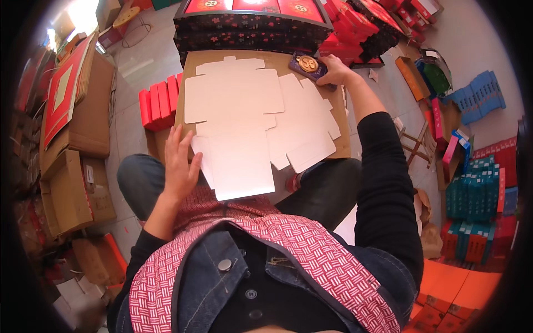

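Flat, unfolded white carton blanks lie overlapping on a brown cardboard work surface (340, 133) in front of me. One blank (233, 94) stretches toward my lap, and another blank (305, 127) fans out to its right. My left hand (182, 164), fingers spread, rests by the near left edge of the blanks and holds nothing. At the far right corner of the surface, my right hand (335, 71) grips the right end of a small dark box (312, 67) with a round gold emblem on top.
Black floral trays (250, 33) holding red boxes stand beyond the surface. Red boxes (160, 102) are lined up at its left. A large brown carton (86, 122) is farther left. Teal boxes (472, 188), blue packs (478, 97) and orange boxes (458, 288) crowd the right.
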`<action>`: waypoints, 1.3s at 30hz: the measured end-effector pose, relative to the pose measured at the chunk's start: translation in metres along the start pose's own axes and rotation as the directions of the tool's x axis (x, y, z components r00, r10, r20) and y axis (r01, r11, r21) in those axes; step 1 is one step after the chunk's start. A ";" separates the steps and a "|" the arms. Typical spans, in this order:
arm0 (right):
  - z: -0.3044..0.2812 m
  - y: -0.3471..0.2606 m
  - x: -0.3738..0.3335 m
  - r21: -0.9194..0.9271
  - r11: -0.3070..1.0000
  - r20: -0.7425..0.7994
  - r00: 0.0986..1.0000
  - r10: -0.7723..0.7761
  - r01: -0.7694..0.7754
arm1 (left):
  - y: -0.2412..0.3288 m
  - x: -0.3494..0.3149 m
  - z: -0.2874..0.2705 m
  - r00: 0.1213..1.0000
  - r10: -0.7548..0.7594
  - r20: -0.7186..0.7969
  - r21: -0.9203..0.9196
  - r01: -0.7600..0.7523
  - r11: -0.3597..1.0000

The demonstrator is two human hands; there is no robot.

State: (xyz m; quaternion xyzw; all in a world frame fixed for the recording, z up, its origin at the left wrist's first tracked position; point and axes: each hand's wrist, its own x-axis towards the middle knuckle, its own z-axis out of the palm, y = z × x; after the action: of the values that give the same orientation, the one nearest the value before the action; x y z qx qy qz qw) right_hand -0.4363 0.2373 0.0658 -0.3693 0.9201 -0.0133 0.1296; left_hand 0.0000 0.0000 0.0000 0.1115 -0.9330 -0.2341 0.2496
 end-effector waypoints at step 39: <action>-0.024 -0.122 -0.118 0.140 0.720 -0.988 0.147 0.053 0.680 | 0.141 0.147 0.000 0.848 0.093 0.521 -0.849 0.505 0.154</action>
State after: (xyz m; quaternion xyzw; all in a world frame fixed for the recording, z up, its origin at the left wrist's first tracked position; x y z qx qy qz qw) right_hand -0.2780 0.2277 0.1305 -0.4173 0.6326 -0.5397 -0.3666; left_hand -0.1381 0.0739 0.1302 0.0000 -0.5680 -0.8230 -0.0020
